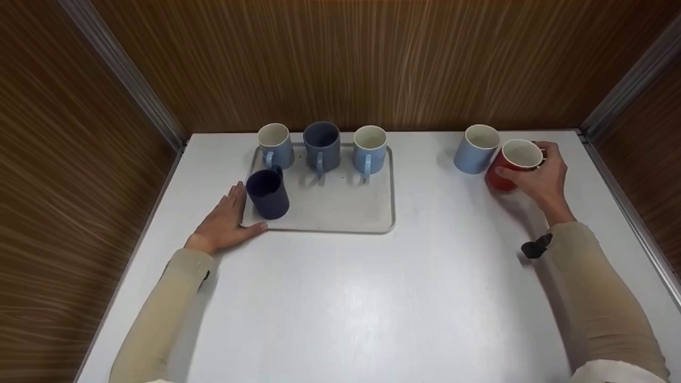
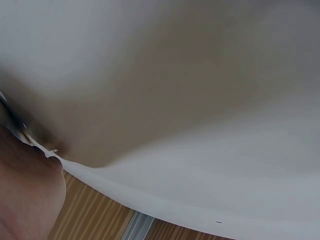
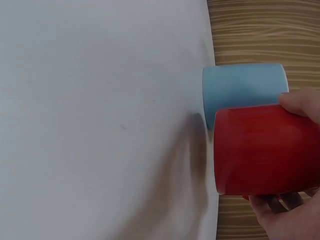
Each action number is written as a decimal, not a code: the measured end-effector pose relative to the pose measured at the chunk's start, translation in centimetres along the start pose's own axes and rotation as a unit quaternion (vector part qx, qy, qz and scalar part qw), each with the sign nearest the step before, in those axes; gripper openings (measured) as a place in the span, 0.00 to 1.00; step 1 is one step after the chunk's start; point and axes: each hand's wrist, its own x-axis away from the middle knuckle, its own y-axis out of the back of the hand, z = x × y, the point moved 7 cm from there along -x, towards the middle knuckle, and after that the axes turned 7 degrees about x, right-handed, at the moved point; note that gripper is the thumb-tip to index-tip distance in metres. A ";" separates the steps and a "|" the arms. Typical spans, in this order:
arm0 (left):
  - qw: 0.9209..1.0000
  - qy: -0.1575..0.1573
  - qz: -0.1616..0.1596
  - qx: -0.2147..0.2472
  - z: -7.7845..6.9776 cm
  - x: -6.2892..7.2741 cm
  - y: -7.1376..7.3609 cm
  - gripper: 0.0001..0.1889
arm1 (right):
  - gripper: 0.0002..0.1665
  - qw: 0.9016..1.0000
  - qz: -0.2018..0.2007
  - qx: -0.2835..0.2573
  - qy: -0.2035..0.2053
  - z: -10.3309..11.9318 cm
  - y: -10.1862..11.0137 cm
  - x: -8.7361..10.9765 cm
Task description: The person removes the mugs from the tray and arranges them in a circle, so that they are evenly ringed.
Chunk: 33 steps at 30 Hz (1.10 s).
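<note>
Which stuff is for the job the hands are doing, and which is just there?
Probably the job:
- red mug, held by the right hand
- light blue mug beside it
- tray, with the left hand at its corner
- navy mug and three bluish mugs there

Probably just there:
- white table
- brown walls

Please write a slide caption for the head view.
Right hand grips red mug; left hand lies at the edge of a tray.

The right wrist view crops the red mug (image 3: 262,150) — rim unseen.
</note>
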 end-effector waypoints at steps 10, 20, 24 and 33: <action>1.000 -0.003 0.000 0.000 0.1 0.0 -0.2 0.65 | 0.63 1.000 0.012 0.008 -0.009 -0.7 -0.7 -0.5; 1.000 -0.003 -0.002 0.000 -0.2 0.2 0.0 0.65 | 0.65 0.999 0.020 0.008 -0.024 -1.0 -0.9 -0.6; 1.000 -0.003 -0.005 -0.002 -0.1 0.1 0.1 0.65 | 0.65 0.999 0.023 0.008 -0.024 -0.9 -1.0 -0.6; 1.000 -0.005 -0.007 0.000 -0.1 0.2 0.0 0.64 | 0.65 0.999 0.027 0.008 -0.021 -0.7 -1.1 -0.6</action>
